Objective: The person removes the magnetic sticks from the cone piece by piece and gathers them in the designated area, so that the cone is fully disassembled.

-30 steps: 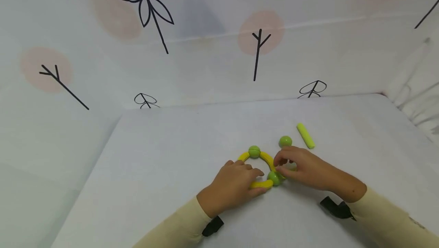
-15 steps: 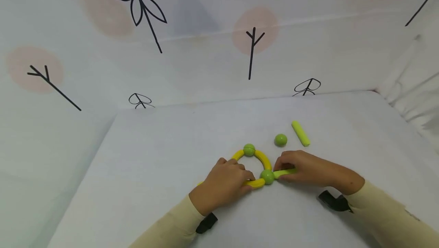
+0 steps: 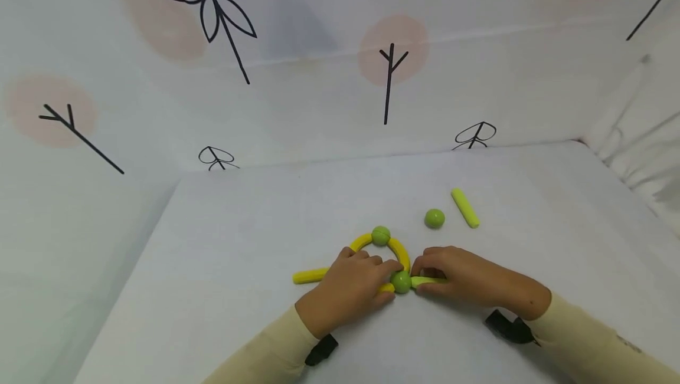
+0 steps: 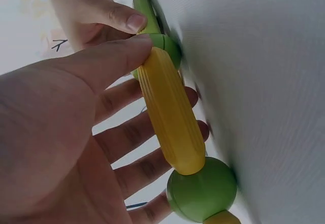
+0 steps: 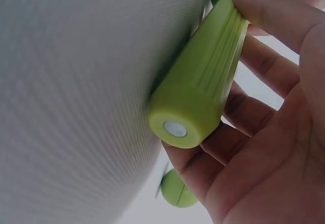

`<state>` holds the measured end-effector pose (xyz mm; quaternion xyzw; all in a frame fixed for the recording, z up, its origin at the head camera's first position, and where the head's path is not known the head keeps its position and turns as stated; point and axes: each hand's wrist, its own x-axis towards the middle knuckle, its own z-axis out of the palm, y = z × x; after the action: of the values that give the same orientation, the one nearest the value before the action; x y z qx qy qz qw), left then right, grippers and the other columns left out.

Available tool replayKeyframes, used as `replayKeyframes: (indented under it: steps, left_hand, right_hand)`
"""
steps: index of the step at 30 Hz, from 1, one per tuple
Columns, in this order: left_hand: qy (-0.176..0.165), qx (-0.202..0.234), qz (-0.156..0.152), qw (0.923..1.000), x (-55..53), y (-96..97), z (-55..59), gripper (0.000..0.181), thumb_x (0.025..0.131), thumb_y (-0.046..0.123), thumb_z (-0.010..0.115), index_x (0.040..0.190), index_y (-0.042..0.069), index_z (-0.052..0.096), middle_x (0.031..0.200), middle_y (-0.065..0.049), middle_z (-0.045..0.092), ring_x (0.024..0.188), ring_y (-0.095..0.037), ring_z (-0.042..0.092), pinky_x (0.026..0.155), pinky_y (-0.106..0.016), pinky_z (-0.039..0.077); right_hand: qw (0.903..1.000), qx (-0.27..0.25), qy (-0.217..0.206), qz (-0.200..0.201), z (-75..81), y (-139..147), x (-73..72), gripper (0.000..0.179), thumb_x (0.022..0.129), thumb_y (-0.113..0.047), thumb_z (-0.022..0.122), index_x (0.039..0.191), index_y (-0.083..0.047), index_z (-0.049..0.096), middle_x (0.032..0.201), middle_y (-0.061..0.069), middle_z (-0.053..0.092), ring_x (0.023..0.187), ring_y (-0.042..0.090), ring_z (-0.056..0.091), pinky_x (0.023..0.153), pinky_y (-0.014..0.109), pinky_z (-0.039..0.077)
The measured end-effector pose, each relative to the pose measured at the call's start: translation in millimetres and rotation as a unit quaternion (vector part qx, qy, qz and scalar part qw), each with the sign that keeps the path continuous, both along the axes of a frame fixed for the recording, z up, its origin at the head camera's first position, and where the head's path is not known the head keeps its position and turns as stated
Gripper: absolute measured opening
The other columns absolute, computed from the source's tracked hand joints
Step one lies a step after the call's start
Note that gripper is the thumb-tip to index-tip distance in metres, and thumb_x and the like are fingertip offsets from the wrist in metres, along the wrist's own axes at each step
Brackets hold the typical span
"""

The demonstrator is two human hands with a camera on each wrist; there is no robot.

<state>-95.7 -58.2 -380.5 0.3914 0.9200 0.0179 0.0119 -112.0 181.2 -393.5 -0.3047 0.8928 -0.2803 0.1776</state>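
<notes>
On the white table, yellow curved rods and green balls form a ring. My left hand [image 3: 347, 292] lies over its near side, gripping a yellow curved rod [image 4: 172, 115] between thumb and fingers. A green ball [image 3: 401, 282] sits at the ring's right corner, and another ball [image 3: 381, 235] tops the far side. My right hand [image 3: 475, 278] pinches a light green straight rod [image 5: 198, 76] with a pale round disc in its end. The rod's other end meets the corner ball. From under my left hand a yellow straight rod [image 3: 310, 276] sticks out leftward.
Beyond my right hand lie a loose green ball [image 3: 434, 218] and a lime-green rod [image 3: 465, 207]. A white backdrop with black plant drawings [image 3: 390, 83] rises behind the table [image 3: 239, 225]. Dark devices [image 3: 321, 350] are strapped at both wrists.
The light green rod, first mostly hidden by my right hand, now shows in line with the corner ball. Ring and right hand have shifted left and nearer. More of the left yellow rod shows.
</notes>
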Motion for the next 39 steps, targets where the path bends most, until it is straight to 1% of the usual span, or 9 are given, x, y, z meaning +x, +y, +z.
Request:
replayKeyframes:
  steps: [3, 7, 12, 15, 21, 24, 28, 33, 39]
  left_hand:
    - [0.002, 0.013, -0.004, 0.9999, -1.3, -0.3, 0.1, 0.04, 0.092, 0.044, 0.071, 0.127, 0.028, 0.064, 0.095, 0.012, 0.07, 0.088, -0.011, 0.064, 0.084, -0.042, 0.051]
    - [-0.009, 0.024, 0.0, 0.9997, -1.6, 0.6, 0.1, 0.038, 0.092, 0.044, 0.071, 0.126, 0.027, 0.066, 0.096, 0.012, 0.072, 0.089, -0.011, 0.065, 0.087, -0.046, 0.053]
    - [-0.013, 0.023, 0.006, 0.9996, -0.7, 1.0, -0.1, 0.037, 0.091, 0.044, 0.071, 0.124, 0.028, 0.066, 0.096, 0.012, 0.072, 0.088, -0.011, 0.064, 0.086, -0.045, 0.053]
    - [-0.011, 0.019, 0.007, 0.9997, -1.0, 1.3, 1.0, 0.036, 0.091, 0.043, 0.071, 0.123, 0.028, 0.066, 0.097, 0.011, 0.071, 0.089, -0.011, 0.064, 0.085, -0.044, 0.052]
    - [-0.031, 0.008, 0.01, 0.9994, -0.2, 2.2, 1.4, 0.037, 0.091, 0.042, 0.072, 0.125, 0.028, 0.066, 0.098, 0.012, 0.071, 0.09, -0.011, 0.063, 0.083, -0.039, 0.049]
    - [-0.025, 0.009, 0.011, 0.9996, -0.1, 1.9, 1.5, 0.038, 0.091, 0.044, 0.072, 0.125, 0.028, 0.065, 0.097, 0.013, 0.071, 0.09, -0.01, 0.062, 0.083, -0.038, 0.049]
    - [-0.01, 0.018, 0.004, 0.9998, 0.1, 2.3, 0.6, 0.037, 0.092, 0.043, 0.071, 0.126, 0.028, 0.065, 0.096, 0.012, 0.07, 0.086, -0.011, 0.061, 0.082, -0.037, 0.049]
    - [-0.021, 0.019, 0.002, 0.9996, 2.1, 2.3, -2.2, 0.036, 0.093, 0.041, 0.071, 0.127, 0.029, 0.065, 0.096, 0.013, 0.07, 0.087, -0.011, 0.061, 0.081, -0.037, 0.05]
    - [-0.01, 0.016, 0.0, 0.9998, 2.5, 2.7, -3.6, 0.037, 0.092, 0.041, 0.071, 0.127, 0.03, 0.064, 0.097, 0.013, 0.07, 0.087, -0.011, 0.061, 0.08, -0.037, 0.049]
  right_hand:
    - [1.0, 0.007, 0.001, -0.007, 2.4, -1.7, -0.1, 0.015, 0.091, -0.033, 0.074, 0.103, -0.025, 0.071, 0.095, -0.017, 0.065, 0.083, -0.001, 0.054, 0.075, 0.023, 0.05]
    - [0.9999, -0.001, -0.01, -0.009, 2.9, -2.8, 0.1, 0.014, 0.09, -0.031, 0.074, 0.102, -0.024, 0.071, 0.093, -0.016, 0.064, 0.079, 0.0, 0.053, 0.071, 0.022, 0.048]
    - [0.9998, -0.006, -0.018, -0.008, 2.4, -1.8, -0.1, 0.013, 0.087, -0.03, 0.077, 0.097, -0.027, 0.069, 0.086, -0.016, 0.061, 0.075, 0.0, 0.053, 0.067, 0.021, 0.048]
    - [0.9997, -0.002, -0.021, -0.016, 1.6, -0.8, -0.2, 0.015, 0.084, -0.029, 0.08, 0.093, -0.029, 0.068, 0.082, -0.016, 0.059, 0.073, 0.001, 0.053, 0.065, 0.02, 0.048]
    - [0.9996, -0.008, -0.025, -0.01, -1.7, -1.2, 0.0, 0.014, 0.085, -0.03, 0.08, 0.092, -0.028, 0.067, 0.08, -0.015, 0.058, 0.071, 0.0, 0.052, 0.064, 0.021, 0.047]
    - [0.9998, -0.006, -0.018, -0.006, -1.5, -2.0, 0.6, 0.013, 0.086, -0.029, 0.079, 0.092, -0.029, 0.067, 0.08, -0.016, 0.058, 0.072, -0.001, 0.052, 0.065, 0.02, 0.047]
    - [0.9999, -0.009, -0.007, -0.004, -0.3, -2.8, 1.5, 0.012, 0.087, -0.028, 0.077, 0.092, -0.029, 0.067, 0.08, -0.017, 0.058, 0.072, -0.001, 0.051, 0.065, 0.02, 0.046]
    - [0.9999, -0.01, -0.014, 0.001, -1.7, -4.1, 1.9, 0.011, 0.089, -0.032, 0.076, 0.094, -0.027, 0.068, 0.08, -0.017, 0.058, 0.072, -0.001, 0.051, 0.065, 0.02, 0.045]
    - [0.9999, -0.005, -0.009, -0.001, -1.1, -4.2, 2.8, 0.011, 0.089, -0.032, 0.076, 0.092, -0.029, 0.067, 0.079, -0.017, 0.057, 0.072, -0.001, 0.05, 0.065, 0.02, 0.045]
